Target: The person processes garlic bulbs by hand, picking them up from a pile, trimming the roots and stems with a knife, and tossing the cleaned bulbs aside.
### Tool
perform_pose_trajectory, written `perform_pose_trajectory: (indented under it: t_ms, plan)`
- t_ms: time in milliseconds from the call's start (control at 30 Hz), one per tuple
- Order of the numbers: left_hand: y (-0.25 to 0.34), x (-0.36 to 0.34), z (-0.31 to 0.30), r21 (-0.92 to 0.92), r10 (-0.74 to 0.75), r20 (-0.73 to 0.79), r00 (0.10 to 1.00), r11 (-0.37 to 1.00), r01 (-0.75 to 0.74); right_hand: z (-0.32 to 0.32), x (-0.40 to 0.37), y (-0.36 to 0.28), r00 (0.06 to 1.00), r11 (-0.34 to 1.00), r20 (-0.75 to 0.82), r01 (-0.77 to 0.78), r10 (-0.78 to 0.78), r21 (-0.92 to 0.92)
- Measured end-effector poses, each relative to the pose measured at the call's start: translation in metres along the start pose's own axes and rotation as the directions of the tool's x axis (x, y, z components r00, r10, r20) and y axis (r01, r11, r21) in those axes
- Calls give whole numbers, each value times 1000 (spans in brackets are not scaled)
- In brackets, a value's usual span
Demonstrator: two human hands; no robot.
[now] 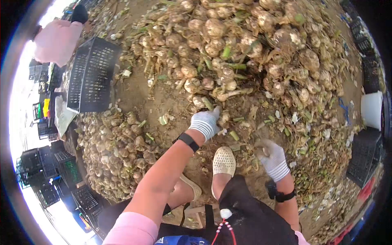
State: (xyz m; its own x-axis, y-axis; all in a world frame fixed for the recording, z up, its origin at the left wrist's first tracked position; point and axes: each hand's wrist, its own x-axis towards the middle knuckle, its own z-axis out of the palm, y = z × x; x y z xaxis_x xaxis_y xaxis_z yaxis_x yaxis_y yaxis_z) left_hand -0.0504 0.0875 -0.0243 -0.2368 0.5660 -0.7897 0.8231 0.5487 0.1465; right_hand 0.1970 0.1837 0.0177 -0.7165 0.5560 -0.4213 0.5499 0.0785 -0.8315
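My left hand, in a grey-and-white striped glove, reaches to the near edge of a big heap of garlic. Its fingers close on a garlic bulb with a short green stem; the glove hides part of the grip. To the right, my right hand wears a matching glove with soiled fingertips. Those fingers are curled in above the littered ground, and what they hold, if anything, is hidden. Cut green stem pieces lie between the hands.
A second garlic pile lies at left, below a black plastic crate. Another person's pink sleeve shows at upper left. More crates and a white bucket stand at right. My shoe is near my left hand.
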Motion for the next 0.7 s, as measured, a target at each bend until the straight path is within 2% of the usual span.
perform_pose_trajectory:
  t_ms: [67, 100, 133, 200, 233, 300, 333, 367, 400, 433, 467, 500, 533, 567, 600, 633, 667, 700]
  plan:
    - [10, -20, -7, -89, -153, -54, 987, 985, 148, 2, 0, 6, 999, 997, -8, 34, -35, -66]
    - [9, -29, 4, -56, -88, -249, 965, 995, 77, 1, -2, 7, 1000, 997, -20, 21, -22, -69]
    - [12, -40, 4, -3, -3, -375, 927, 1000, 2, 1, -4, 8, 1000, 998, -15, 18, -19, -61]
    - [4, -29, 14, 161, 240, -430, 870, 969, -187, 4, -9, 8, 1000, 999, 1, 15, -15, -39]
    - [-2, -9, 27, 200, 205, -282, 937, 968, -152, 7, -11, 9, 1000, 999, 11, -14, 14, -47]
    - [-4, 3, 15, 238, 88, -39, 995, 968, -77, 10, -13, 8, 1000, 999, -15, 6, -6, -41]
    - [-10, 1, 14, 240, 96, -40, 995, 967, -84, 11, -15, 6, 999, 999, -26, 22, -22, -31]
    - [-19, -3, 15, 230, 149, -34, 988, 964, -137, 8, -15, -2, 996, 995, 10, -93, 93, -26]
    - [-28, -7, 17, 224, 197, -27, 980, 957, -186, 12, -16, -1, 996, 996, 5, -93, 93, -15]
    - [-41, -1, 35, 199, 199, -108, 974, 964, -175, 18, -16, 6, 997, 997, -21, -72, 72, -1]
    - [-43, -12, 35, 212, 192, -108, 975, 963, -166, 24, -14, 16, 998, 999, -47, -45, 45, 11]
    - [-41, -22, 35, 80, 128, -161, 979, 990, -116, 34, -10, 38, 994, 988, -90, 43, -56, -145]
    - [-38, -30, 38, -58, 64, -202, 977, 995, -77, 36, -8, 32, 993, 989, -98, 49, -63, -140]
    - [-44, -34, 50, -246, 107, -335, 936, 949, -196, 40, -7, 23, 988, 941, -99, 80, -119, -330]
    - [-45, -36, 64, -239, 114, -330, 937, 950, -200, 42, -5, 15, 982, 856, -87, 101, -168, -508]
    - [-40, -47, 68, -608, 64, -361, 930, 740, -287, 45, -4, 10, 991, 830, -75, 51, -111, -555]
    - [-36, -60, 71, -861, -3, -359, 933, 388, -330, 49, -3, 6, 993, 836, -71, 40, -94, -548]
    - [-32, -69, 72, -879, -8, -390, 921, 303, -369, 52, 0, 1, 995, 806, -2, 76, -95, -587]
